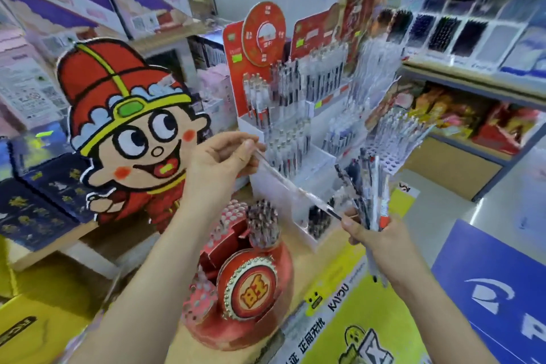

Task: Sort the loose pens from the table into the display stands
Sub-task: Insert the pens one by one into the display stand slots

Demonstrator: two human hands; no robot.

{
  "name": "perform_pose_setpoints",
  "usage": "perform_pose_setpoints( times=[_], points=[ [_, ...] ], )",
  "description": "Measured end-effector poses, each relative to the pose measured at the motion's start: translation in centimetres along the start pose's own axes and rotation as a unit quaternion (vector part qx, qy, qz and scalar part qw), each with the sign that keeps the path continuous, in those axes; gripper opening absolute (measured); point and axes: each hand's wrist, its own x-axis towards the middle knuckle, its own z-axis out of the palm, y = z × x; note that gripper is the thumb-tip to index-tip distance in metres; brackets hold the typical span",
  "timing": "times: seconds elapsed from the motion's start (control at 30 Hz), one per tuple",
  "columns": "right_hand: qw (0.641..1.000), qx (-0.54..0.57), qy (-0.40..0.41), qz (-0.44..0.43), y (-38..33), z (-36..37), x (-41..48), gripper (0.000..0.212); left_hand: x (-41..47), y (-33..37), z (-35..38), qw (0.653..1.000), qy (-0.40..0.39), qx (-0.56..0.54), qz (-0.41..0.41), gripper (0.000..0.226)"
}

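Two hands are counted above the red round stand (236, 289): one left hand (221, 156) and one right hand (375, 236). One single pen (295, 186) is pinched by the left hand. One bundle of pens (372, 186), perhaps six though blur prevents a firm count, is gripped by the right. One group of white tiered stands (295, 133) is seen behind the red round stand, and one cartoon cut-out (127, 133) to its left.

Clear glossy plastic pen (291, 186) — printed cardboard stand (236, 289) (glossy).
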Motion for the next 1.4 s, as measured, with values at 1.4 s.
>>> perform_pose_setpoints(
  times=[1.4],
  points=[
    [0.984, -0.161, -0.025, 0.068, 0.0, -24.6, 32.4, 0.011, 22.3, -17.6, 37.4, 0.901, -0.232, 0.346, 0.119, 0.012]
  ],
)
